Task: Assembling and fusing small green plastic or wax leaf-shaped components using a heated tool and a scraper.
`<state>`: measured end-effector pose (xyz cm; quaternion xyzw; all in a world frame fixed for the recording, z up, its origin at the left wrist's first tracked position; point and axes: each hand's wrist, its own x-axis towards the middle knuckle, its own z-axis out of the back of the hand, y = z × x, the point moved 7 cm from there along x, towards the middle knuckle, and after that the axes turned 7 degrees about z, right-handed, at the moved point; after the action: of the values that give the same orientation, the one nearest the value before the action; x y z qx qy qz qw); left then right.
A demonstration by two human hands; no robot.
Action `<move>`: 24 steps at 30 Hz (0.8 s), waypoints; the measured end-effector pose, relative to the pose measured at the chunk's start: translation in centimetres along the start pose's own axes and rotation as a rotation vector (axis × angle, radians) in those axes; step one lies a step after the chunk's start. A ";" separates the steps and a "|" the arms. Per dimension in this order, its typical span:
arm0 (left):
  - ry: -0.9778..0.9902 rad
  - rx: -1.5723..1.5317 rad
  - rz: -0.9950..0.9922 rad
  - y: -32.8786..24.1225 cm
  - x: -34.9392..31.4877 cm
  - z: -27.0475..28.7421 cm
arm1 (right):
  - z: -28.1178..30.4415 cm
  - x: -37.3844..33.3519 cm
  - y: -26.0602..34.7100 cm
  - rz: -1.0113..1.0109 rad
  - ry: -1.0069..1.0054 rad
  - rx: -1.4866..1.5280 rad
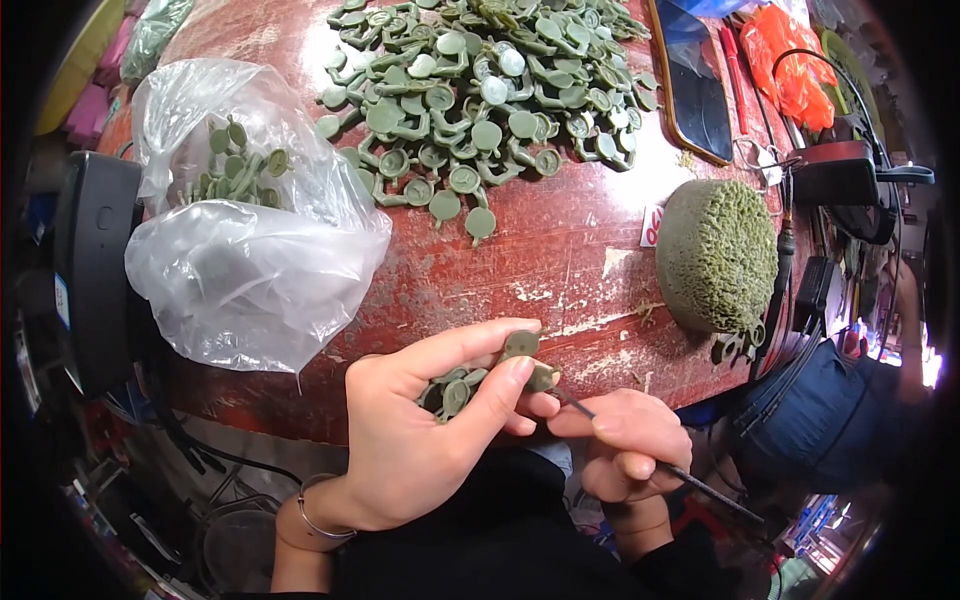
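Note:
My left hand point(430, 420) is closed in front of the table's near edge, several small green pieces point(455, 392) cupped in its palm. Between its thumb and forefinger it pinches one green disc-ended piece point(521, 345). My right hand point(630, 445) grips a thin dark rod-like tool point(700, 485) with a long textured handle. The tool's slim tip points at the pinched piece; whether it touches is hidden by the fingers. A large heap of similar green pieces point(487, 135), with round flat discs and bent stems, covers the far middle of the red table point(480, 290).
A clear plastic bag point(255, 285) holding some green pieces lies at left, beside a black box-shaped device point(95, 270). At right stands a round, rough-topped green block point(720, 255). Behind it are a phone point(695, 90), a red pen point(734, 80) and an orange plastic bag point(795, 65).

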<state>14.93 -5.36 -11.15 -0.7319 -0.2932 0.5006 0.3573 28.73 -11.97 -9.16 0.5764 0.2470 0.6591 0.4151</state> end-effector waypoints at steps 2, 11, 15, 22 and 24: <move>0.015 -0.001 -0.005 -0.2 0.0 -0.2 | -0.1 0.5 0.4 -0.015 0.029 -0.034; 0.045 0.001 0.028 0.2 0.0 0.0 | 0.5 0.3 -0.1 -0.129 -0.076 -0.013; 0.127 0.000 0.068 0.1 0.0 -0.4 | 0.4 1.4 0.1 -0.139 -0.044 0.009; 0.191 0.038 0.106 0.3 0.1 -0.4 | -0.1 1.6 -0.6 -0.205 -0.001 0.033; 0.200 0.061 0.108 0.2 0.0 -0.3 | 0.1 1.3 -0.9 -0.224 -0.057 0.037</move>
<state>15.22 -5.57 -11.23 -0.7818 -0.2009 0.4521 0.3796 29.05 -10.45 -9.13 0.5710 0.3103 0.5873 0.4824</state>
